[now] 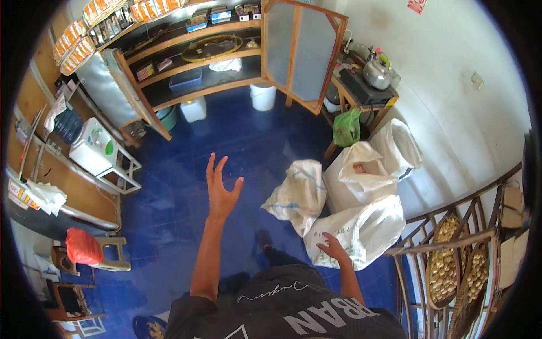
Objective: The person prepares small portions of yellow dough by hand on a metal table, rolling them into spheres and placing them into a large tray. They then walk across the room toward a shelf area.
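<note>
My left hand (224, 191) reaches out over the blue floor, thumb and fingers spread, with nothing in it. Lower on the right, my right hand (332, 247) hovers in front of or against a white woven sack (375, 229) lying on its side; whether it touches the sack I cannot tell. Its fingers are apart and no held thing shows. Beside that sack, a crumpled white sack with blue stripes (302, 189) slumps on the floor. Behind them stand an upright white sack with a folded-open mouth (350, 189) and another open white sack (400, 148) against the wall.
A green plastic bag (346, 127) hangs by a small table with a kettle (378, 73). Racked baskets (443, 271) of pale round pieces stand at right. Open-doored shelves (195, 79) span the back, with a white bucket (263, 97) below. Left are a water dispenser (93, 148) and stool (116, 253).
</note>
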{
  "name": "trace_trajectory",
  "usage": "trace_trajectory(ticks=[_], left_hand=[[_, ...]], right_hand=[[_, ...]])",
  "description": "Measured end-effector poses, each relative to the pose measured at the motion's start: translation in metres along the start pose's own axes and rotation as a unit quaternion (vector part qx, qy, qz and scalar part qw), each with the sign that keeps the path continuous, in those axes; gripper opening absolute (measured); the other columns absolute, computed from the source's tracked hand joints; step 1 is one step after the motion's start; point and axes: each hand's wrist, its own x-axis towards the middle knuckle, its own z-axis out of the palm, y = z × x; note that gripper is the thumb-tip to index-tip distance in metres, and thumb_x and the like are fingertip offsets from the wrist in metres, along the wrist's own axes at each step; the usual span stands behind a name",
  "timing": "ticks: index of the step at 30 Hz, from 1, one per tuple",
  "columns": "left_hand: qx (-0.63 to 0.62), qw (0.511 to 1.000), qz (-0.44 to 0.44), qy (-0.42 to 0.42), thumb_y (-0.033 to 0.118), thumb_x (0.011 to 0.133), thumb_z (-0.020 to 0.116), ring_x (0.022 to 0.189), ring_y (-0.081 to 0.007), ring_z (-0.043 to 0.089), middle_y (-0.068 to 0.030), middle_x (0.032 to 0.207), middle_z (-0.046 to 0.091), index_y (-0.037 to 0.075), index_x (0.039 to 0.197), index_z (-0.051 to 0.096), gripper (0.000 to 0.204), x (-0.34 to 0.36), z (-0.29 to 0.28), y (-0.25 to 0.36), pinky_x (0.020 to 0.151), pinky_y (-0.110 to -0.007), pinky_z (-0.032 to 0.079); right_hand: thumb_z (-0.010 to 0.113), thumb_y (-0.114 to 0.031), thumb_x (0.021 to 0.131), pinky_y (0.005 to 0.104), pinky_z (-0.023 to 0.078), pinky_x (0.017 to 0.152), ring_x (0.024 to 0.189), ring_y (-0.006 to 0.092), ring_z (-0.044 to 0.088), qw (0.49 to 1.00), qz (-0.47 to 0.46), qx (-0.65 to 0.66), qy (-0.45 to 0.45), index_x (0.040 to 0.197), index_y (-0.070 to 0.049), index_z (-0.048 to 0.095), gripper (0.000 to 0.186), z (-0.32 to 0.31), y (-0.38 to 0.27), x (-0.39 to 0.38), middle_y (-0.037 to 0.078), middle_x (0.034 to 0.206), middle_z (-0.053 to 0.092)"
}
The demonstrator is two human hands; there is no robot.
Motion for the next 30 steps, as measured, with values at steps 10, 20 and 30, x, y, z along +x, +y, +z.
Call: trace_trajectory(ticks=[10, 20, 30], left_hand=[[0.143, 0.971, -0.164, 0.095, 0.013, 0.077, 0.073, 0.135, -0.0339, 0.029, -0.0170, 0.146, 0.029, 0.009, 0.134, 0.044, 0.064, 0.042, -0.048, -0.199, 0.107, -0.044, 0.032], [0.207, 0.957, -0.107, 0.171, 0.015, 0.074, 0.071, 0.126, -0.0378, 0.039, -0.0181, 0.135, 0.043, 0.009, 0.126, 0.051, 0.056, 0.135, -0.110, -0.175, 0.105, -0.046, 0.034], [0.384, 0.624, -0.520, 0.439, 0.014, 0.074, 0.073, 0.132, -0.0370, 0.033, -0.0183, 0.140, 0.037, 0.010, 0.127, 0.051, 0.057, -0.233, -0.157, -0.056, 0.108, -0.045, 0.031]], right_hand=[[0.070, -0.028, 0.082, 0.0387, 0.046, 0.093, 0.111, 0.0319, 0.058, 0.981, -0.168, -0.074, 0.058, 0.128, 0.002, 0.050, 0.059, -0.054, -0.117, 0.254, 0.022, 0.126, 0.056], [0.067, -0.021, 0.085, 0.0402, 0.047, 0.076, 0.091, 0.0344, 0.061, 0.960, -0.205, -0.124, -0.142, 0.107, 0.003, 0.056, 0.034, 0.061, -0.245, 0.431, 0.023, 0.100, 0.062], [0.071, -0.031, 0.078, 0.0374, 0.048, 0.086, 0.100, 0.0322, 0.063, 0.645, -0.334, -0.455, -0.515, 0.123, 0.003, 0.054, 0.059, 0.220, -0.290, 0.457, 0.024, 0.110, 0.063]])
